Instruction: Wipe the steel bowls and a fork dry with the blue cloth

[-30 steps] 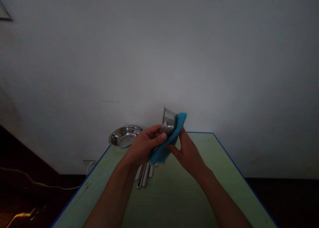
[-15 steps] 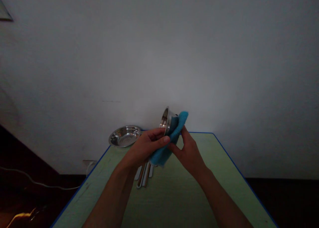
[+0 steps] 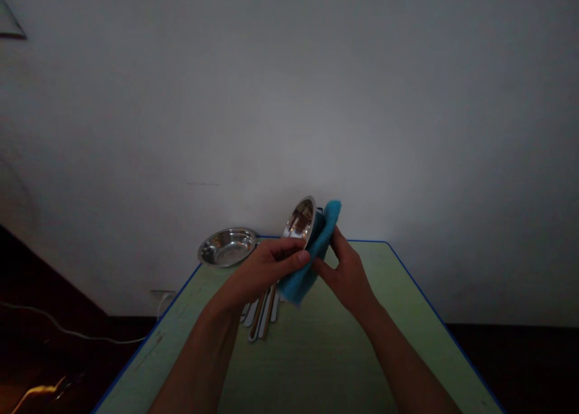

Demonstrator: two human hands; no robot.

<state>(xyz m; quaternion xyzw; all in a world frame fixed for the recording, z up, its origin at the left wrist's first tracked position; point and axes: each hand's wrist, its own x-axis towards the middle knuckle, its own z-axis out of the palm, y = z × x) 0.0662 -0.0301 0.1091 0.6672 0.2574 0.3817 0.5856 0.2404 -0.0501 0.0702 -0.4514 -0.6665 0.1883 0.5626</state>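
Observation:
A shiny metal bowl (image 3: 299, 220) is held tilted above the far part of the table, its hollow side facing left. My left hand (image 3: 283, 260) grips its lower rim, with the thumb over a blue cloth (image 3: 296, 285). The cloth lies against the bowl's outer side and hangs below it. My right hand (image 3: 344, 269) is closed on the cloth from the right, pressing it toward the bowl; some of its fingers are hidden behind the cloth.
A wider metal basin (image 3: 227, 248) stands at the table's far left corner. Several metal utensil handles (image 3: 262, 317) lie on the green table (image 3: 316, 366) below my left hand. A plain wall (image 3: 289, 100) rises behind the table. A white cable (image 3: 90, 337) runs at the left.
The bowl has turned so that more of its inside faces me. The cloth's lower end has shifted slightly right. Both hands keep their hold.

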